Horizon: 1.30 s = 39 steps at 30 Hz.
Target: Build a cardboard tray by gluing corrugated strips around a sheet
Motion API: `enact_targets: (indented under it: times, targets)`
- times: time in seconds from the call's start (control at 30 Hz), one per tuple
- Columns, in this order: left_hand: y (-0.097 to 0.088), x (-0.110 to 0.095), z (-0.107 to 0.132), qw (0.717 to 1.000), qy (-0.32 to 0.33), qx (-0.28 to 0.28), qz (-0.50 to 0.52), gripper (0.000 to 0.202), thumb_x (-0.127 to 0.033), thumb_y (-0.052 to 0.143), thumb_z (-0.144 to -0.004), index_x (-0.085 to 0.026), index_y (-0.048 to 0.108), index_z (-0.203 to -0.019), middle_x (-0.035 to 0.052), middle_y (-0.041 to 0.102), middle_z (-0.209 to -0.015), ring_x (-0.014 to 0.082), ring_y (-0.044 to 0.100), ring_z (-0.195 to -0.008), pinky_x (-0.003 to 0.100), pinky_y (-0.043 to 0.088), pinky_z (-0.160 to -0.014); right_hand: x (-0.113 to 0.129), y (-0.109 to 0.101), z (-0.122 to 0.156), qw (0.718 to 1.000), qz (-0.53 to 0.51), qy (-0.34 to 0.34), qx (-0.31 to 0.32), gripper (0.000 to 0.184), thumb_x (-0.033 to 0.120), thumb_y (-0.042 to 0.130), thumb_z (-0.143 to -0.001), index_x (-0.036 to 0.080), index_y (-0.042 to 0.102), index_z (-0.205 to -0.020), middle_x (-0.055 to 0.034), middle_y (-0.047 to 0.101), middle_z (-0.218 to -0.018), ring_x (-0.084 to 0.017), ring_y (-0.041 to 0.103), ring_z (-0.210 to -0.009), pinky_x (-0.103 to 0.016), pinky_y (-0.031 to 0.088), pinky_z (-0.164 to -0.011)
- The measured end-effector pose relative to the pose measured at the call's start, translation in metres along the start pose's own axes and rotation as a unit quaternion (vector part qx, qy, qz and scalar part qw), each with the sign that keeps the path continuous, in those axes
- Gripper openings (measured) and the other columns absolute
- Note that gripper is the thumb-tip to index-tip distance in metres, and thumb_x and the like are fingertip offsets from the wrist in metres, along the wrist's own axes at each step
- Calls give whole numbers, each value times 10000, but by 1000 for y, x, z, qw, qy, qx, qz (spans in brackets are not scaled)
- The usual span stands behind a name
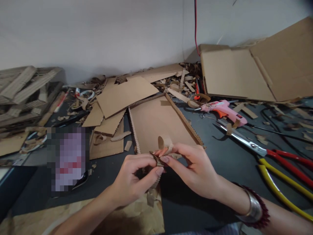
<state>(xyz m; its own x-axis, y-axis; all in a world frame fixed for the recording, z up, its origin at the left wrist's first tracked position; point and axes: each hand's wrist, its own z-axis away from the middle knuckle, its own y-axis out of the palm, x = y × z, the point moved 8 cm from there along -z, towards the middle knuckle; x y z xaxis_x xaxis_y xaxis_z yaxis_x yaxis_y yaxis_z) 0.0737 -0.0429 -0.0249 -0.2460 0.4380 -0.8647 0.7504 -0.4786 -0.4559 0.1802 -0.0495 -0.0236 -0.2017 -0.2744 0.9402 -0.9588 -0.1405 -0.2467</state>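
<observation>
Head cam looking down at the bench here: both hands are up close together, pinching a small corrugated cardboard piece (157,160) right over the near edge of a flat cardboard panel (158,125). The left hand (132,178) is curled in tight, fingers wrapped around the lower end of the piece, and the right hand (193,169) comes in from the right with a narrow pinch, thumb and fingertips closed on it. A curled tan cardboard strip (165,143) sticks up right by the right hand's fingertips. The panel has ridged cardboard strips (187,119) running along its 2 long sides, and it lies on a dark tabletop (244,176).

Far left of the panel there's an overlapping pile of cardboard sheets (124,98), with a stack of cardboard strips (24,94) further left. Off to the right sit a pink hot glue gun (223,112), a pair of red-handled scissors (251,147) and some yellow-handled pliers (281,186). Far right, an opened cardboard box (254,71) leans by the wall, with a red cable (195,26) running down it. There's a pixelated blob (67,160) near left, no idea what it is. Right wrist has a metal bangle (251,209) and a red beaded bracelet (262,215).
</observation>
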Motion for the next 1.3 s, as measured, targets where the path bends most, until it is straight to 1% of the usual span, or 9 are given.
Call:
enact_targets:
  times: [0.2, 0.33, 0.47, 0.73, 0.93, 1.03, 1.17, 1.23, 1.3]
  targets:
    - [0, -3, -2, 1000, 1, 5, -10, 208, -206, 507, -808, -139, 625, -650, 58, 646, -604, 144, 588, -575, 238, 462, -565, -2, -1, 0, 1000, -14, 13, -6, 105, 189, 530, -817, 208, 632, -809, 7, 695, -766, -117, 654, -705, -185, 506, -639]
    - [2, -9, -3, 1000, 19, 10, -15, 222, -212, 505, -801, -148, 616, -620, 53, 638, -593, 143, 584, -560, 234, 460, -545, -5, -2, -1, 999, -40, 31, -17, 121, 225, 509, -837, 206, 612, -777, -1, 673, -724, -112, 633, -647, -194, 510, -585]
    - [2, -10, -3, 1000, 22, 13, -13, 228, -212, 497, -799, -156, 599, -604, 48, 625, -575, 139, 574, -543, 231, 457, -535, -8, -2, -1, 997, -63, 44, -16, 122, 235, 498, -844, 201, 598, -784, -9, 657, -723, -106, 611, -630, -201, 515, -581]
    - [4, -11, -2, 999, 32, 23, -2, 203, -155, 520, -754, -170, 531, -552, 40, 606, -549, 137, 569, -534, 244, 474, -571, -13, -1, 0, 991, -114, 69, -20, 114, 232, 500, -842, 190, 574, -766, -5, 632, -698, -100, 605, -612, -188, 515, -539]
    - [8, -16, 0, 997, 58, 55, 18, 173, -72, 524, -711, -172, 497, -573, 79, 681, -715, 169, 642, -737, 251, 490, -687, -19, -3, 0, 979, -170, 105, -40, 107, 259, 527, -824, 190, 540, -742, 8, 612, -660, -102, 616, -607, -188, 519, -555]
    - [10, -17, 0, 996, 65, 60, 21, 176, -45, 530, -692, -172, 485, -580, 97, 698, -790, 163, 649, -764, 236, 489, -700, -23, -2, -3, 968, -213, 125, -48, 117, 270, 556, -800, 188, 537, -719, 24, 590, -631, -87, 607, -580, -174, 524, -558]
    - [10, -21, -1, 994, 90, 57, 37, 188, -28, 534, -668, -174, 459, -575, 104, 701, -840, 180, 648, -804, 282, 475, -781, -25, -1, -5, 952, -264, 147, -55, 146, 303, 588, -774, 180, 543, -709, 35, 573, -623, -72, 599, -553, -163, 529, -554]
    - [9, -20, -1, 994, 90, 51, 37, 184, -34, 533, -671, -171, 459, -574, 106, 695, -844, 179, 640, -794, 282, 472, -762, -23, -3, -5, 955, -257, 137, -53, 143, 294, 578, -784, 175, 553, -709, 26, 584, -630, -77, 603, -575, -167, 529, -567]
    - [6, -18, 0, 996, 81, 40, 27, 173, -54, 525, -679, -168, 471, -561, 83, 670, -739, 154, 610, -689, 252, 467, -661, -18, -4, -5, 963, -239, 114, -43, 100, 269, 576, -788, 173, 574, -760, 2, 624, -693, -99, 621, -645, -193, 534, -610]
